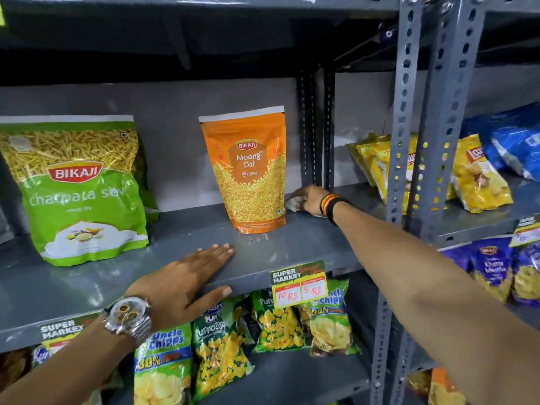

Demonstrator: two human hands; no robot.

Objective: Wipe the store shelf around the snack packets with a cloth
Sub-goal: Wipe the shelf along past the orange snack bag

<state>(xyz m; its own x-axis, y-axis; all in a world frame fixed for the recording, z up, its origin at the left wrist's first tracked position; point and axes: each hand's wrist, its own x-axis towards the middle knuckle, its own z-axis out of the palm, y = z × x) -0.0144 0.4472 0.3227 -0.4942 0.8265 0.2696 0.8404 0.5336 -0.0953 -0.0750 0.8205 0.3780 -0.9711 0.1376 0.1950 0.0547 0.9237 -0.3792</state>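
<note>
An orange Moong Dal packet (249,171) stands upright in the middle of the grey metal shelf (298,238). A large green Chatpata Sev packet (79,194) stands to its left. My right hand (309,198) reaches to the shelf's back right corner, just right of the orange packet, and presses a small whitish cloth (292,203) onto the shelf. The cloth is mostly hidden under the fingers. My left hand (187,282), with a metal watch on the wrist, lies flat on the shelf's front edge, fingers spread, thumb hooked under the lip.
Perforated grey uprights (406,141) bound the shelf on the right. Beyond them lie yellow chip bags (479,176) and blue bags (517,144). Below hang a price tag (299,285) and several green chip and popcorn packets (222,355).
</note>
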